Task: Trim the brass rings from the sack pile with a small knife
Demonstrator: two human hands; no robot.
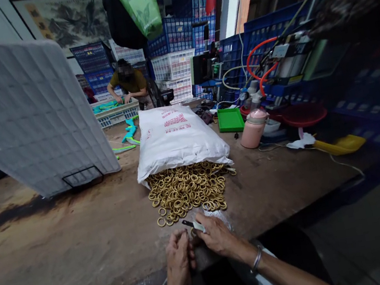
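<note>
Gripping a white-handled cutter (199,227) in the right hand (217,236), fingers wrapped tight round the handle, blade bared toward ten o'clock. Holding the left hand (179,252) at eight o'clock from the cutter, fingertips drawn together close to the blade; impossible to tell whether pinching anything. Showing between both hands, partly hidden, apparently a single gold ring (193,232). Judging by steel so near skin, could nick a left fingertip through a slip of the handle or a sudden give under pressure. Could also catch clear plastic (220,217) at one o'clock, just beyond the right hand.

Facing a loose heap of gold rings (187,190) at twelve o'clock, near the fingers, lying against the mouth of a white sack (180,137). Could loosen more by nudging the sack, or scatter strays by brushing the heap. Farther out, at ten o'clock, passing to a leaning white panel (28,116); if bumped, liable to topple.
</note>
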